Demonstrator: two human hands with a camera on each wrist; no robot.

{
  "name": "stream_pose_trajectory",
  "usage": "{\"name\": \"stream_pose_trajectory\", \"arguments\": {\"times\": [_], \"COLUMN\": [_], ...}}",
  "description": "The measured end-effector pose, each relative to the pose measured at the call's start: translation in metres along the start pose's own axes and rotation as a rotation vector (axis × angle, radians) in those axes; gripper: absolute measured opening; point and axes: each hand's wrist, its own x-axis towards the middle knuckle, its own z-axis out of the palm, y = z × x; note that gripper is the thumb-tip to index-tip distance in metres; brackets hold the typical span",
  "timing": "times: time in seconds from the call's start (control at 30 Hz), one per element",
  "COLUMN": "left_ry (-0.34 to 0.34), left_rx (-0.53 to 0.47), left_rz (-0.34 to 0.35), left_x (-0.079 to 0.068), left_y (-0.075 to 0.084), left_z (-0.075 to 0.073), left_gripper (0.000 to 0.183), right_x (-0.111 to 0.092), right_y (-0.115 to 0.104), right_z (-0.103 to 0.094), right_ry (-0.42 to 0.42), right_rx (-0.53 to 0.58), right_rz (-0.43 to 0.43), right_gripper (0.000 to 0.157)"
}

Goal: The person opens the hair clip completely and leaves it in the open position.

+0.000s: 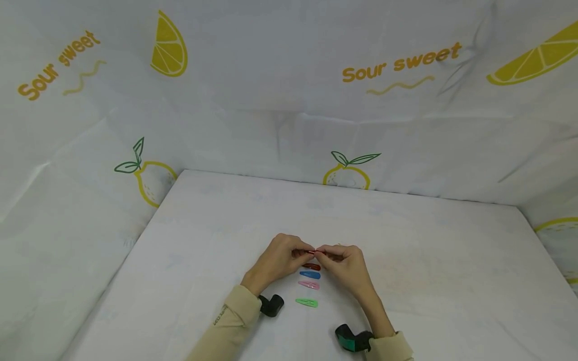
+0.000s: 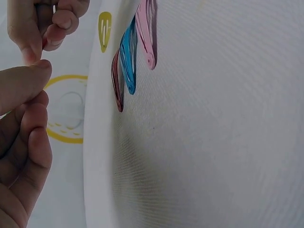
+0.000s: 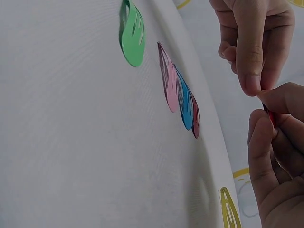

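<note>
Thumb and fingertips of my left hand [image 1: 281, 256] pinch one end of a small red hair clip [image 3: 270, 114]. My right hand [image 1: 348, 266] pinches its other end, so the fingertips of both hands meet around it and cover most of it. Just below the hands on the table lies a dark red hair clip [image 1: 312, 266]. Nearer to me follow a blue clip [image 1: 310, 275], a pink clip [image 1: 309, 285] and a green clip [image 1: 307, 303], roughly in a column. Beyond the hands lies a yellow hair clip [image 2: 104, 32], almost hidden by the right hand in the head view.
A white cloth covers the table [image 1: 442, 260]. Behind it and at the sides hangs a white sheet [image 1: 253, 65] printed with lemons and lettering. Black wrist-worn devices [image 1: 272, 306] sit at both wrists, close to the table top.
</note>
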Motion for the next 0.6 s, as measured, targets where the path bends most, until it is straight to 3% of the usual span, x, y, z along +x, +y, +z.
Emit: {"name": "stream_pose_trajectory", "arguments": {"times": [0.6], "left_ry": [0.046], "left_rx": [0.015], "left_rz": [0.013], "left_x": [0.0005], "left_y": [0.0002], "left_z": [0.0015], "left_gripper": [0.014], "right_x": [-0.0001], "right_y": [-0.0052], "right_z": [0.0013], "right_ry": [0.031], "right_rx": [-0.026], "right_rz": [-0.049], "right_gripper": [0.005]}}
